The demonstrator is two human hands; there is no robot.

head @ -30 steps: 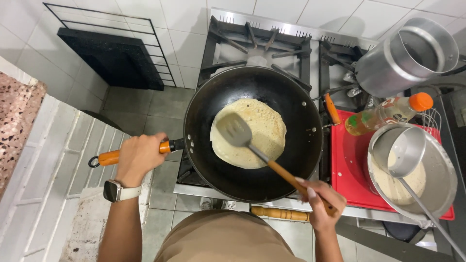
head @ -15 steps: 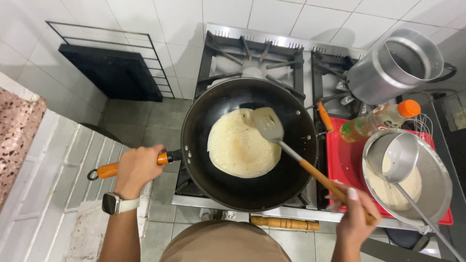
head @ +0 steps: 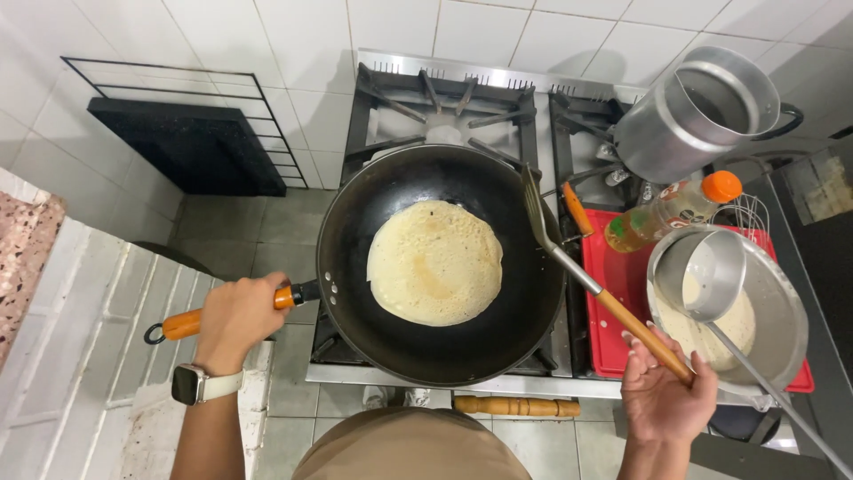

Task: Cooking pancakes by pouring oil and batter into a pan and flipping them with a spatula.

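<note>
My left hand (head: pixel 235 318) is clamped on the pan (head: pixel 442 262) handle; my right hand (head: pixel 666 396) grips the spatula (head: pixel 586 280), raised beside the pancake (head: pixel 434 262).

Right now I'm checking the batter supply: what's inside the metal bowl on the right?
The metal bowl holds pale batter and a metal ladle, cup down in it. The ladle's cup covers part of the batter, so its depth can't be judged.
</note>
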